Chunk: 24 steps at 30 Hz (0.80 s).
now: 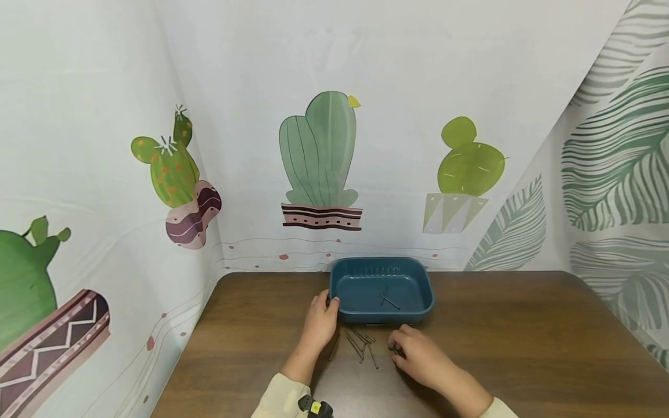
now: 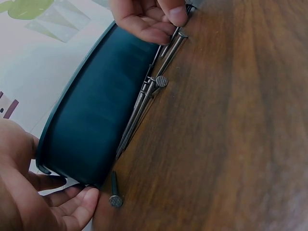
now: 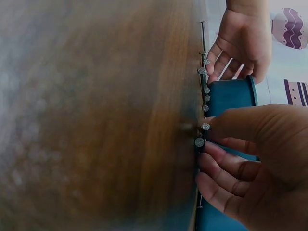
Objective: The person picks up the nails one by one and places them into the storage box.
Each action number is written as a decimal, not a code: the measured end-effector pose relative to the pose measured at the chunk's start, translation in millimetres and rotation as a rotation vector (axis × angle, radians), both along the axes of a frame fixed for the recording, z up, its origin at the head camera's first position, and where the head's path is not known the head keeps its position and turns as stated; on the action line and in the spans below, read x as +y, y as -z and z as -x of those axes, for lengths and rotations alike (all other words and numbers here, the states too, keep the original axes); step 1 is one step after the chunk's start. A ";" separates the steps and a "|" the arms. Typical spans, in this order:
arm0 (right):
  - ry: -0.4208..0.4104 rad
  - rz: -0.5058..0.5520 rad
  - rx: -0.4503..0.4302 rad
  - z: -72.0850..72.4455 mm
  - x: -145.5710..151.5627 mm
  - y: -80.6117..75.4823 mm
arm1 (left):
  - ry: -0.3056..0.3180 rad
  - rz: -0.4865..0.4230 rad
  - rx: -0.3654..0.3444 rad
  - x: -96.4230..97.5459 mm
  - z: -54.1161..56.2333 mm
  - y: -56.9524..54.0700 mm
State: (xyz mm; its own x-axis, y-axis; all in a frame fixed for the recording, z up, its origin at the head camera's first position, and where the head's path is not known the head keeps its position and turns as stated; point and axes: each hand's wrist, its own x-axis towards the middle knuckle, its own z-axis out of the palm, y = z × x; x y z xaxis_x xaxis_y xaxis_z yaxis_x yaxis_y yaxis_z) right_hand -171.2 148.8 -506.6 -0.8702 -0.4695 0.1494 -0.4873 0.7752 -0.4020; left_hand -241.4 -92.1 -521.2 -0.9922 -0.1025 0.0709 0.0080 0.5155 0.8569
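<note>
A dark teal plastic tray stands on the wooden table, two crossed nails lying on its floor. My left hand holds the tray's near left corner, thumb at the rim and fingers against the side. In front of the tray, a loose pile of nails lies between the hands; one more nail is close to the left fingertips. To the right of the pile, my right hand is low over the table and seems to pinch a nail, partly hidden by the fingers.
Behind the table hangs a white cloth printed with cacti and leaves. The tray's back side is close to this cloth. A dark device with a yellow patch is strapped on the left wrist.
</note>
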 end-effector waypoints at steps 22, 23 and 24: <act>0.040 0.034 -0.047 -1.6 -3.2 -0.5 | -0.008 -0.009 0.002 1.1 -0.4 -0.2; 0.039 0.039 -0.046 -1.6 -3.1 -0.3 | -0.008 -0.010 0.001 1.0 -0.3 -0.3; 0.038 0.044 -0.044 -1.7 -3.0 -0.1 | -0.008 -0.011 0.002 0.8 -0.1 -0.4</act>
State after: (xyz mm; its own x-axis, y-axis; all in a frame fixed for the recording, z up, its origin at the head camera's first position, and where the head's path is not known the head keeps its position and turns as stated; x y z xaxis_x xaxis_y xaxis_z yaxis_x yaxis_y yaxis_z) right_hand -169.5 145.8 -506.4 -0.8935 -0.4296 0.1308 -0.4390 0.7740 -0.4564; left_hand -241.2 -91.3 -520.9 -0.9912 -0.1110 0.0716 0.0057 0.5058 0.8626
